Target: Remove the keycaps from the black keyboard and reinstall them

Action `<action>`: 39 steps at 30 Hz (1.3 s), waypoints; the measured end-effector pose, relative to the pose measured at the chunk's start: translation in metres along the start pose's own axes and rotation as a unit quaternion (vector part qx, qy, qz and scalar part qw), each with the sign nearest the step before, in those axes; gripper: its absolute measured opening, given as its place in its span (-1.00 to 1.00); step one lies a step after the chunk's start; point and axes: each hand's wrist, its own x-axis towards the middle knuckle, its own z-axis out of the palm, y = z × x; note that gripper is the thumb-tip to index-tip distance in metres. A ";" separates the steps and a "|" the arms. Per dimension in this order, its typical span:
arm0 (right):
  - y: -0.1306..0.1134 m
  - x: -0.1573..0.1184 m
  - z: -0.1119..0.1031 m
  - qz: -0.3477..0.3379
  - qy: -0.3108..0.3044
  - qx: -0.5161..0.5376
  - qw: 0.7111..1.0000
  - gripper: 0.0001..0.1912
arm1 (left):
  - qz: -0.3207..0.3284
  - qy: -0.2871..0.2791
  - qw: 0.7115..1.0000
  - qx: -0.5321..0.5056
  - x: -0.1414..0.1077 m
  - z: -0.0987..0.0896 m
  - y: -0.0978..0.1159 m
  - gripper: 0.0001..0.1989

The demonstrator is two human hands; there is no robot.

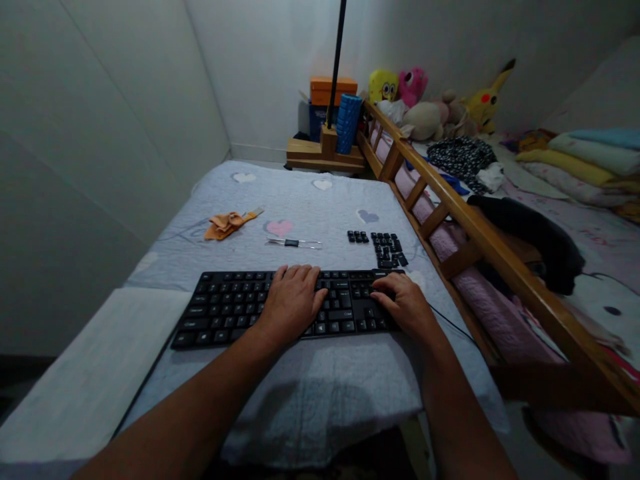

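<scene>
A black keyboard [215, 310] lies on the cloth-covered table in front of me. My left hand [295, 297] rests flat across its middle keys, palm down, thumb apart and fingertips at the far edge. Over the keyboard's right part is my right hand [400, 300], thumb and forefinger close together at the keys; anything between them is too small to make out. Beyond the right end, loose black keycaps [387, 248] are laid out in a block, with a smaller group of keycaps [358, 237] to its left. A wire keycap puller [293, 243] with a dark middle lies behind the keyboard.
An orange cloth [225, 225] and a yellow-handled brush [253, 215] lie at the back left. A wooden bed rail [450, 207] borders the table's right side. The keyboard cable [455, 323] trails right. Boxes [333, 90] and a blue foam roller [349, 123] stand behind.
</scene>
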 end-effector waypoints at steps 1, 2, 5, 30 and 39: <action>0.001 0.000 0.000 0.000 -0.003 0.006 1.000 -0.93 | -0.001 -0.001 1.000 0.000 0.000 0.000 0.000 -0.62; 0.001 0.000 0.000 -0.001 -0.005 0.010 1.000 -0.92 | -0.002 -0.001 1.000 0.000 0.000 0.000 0.000 -0.62; 0.002 0.000 -0.001 -0.005 -0.008 0.017 1.000 -0.91 | -0.002 0.001 1.000 -0.002 0.000 0.001 0.000 -0.62; 0.003 -0.002 0.001 -0.009 0.003 0.053 0.999 -0.84 | -0.001 -0.004 1.000 -0.007 -0.001 0.000 0.000 -0.62; 0.003 0.002 0.003 0.023 0.003 0.090 0.996 -0.89 | 0.001 -0.002 1.000 -0.003 0.000 0.000 -0.001 -0.63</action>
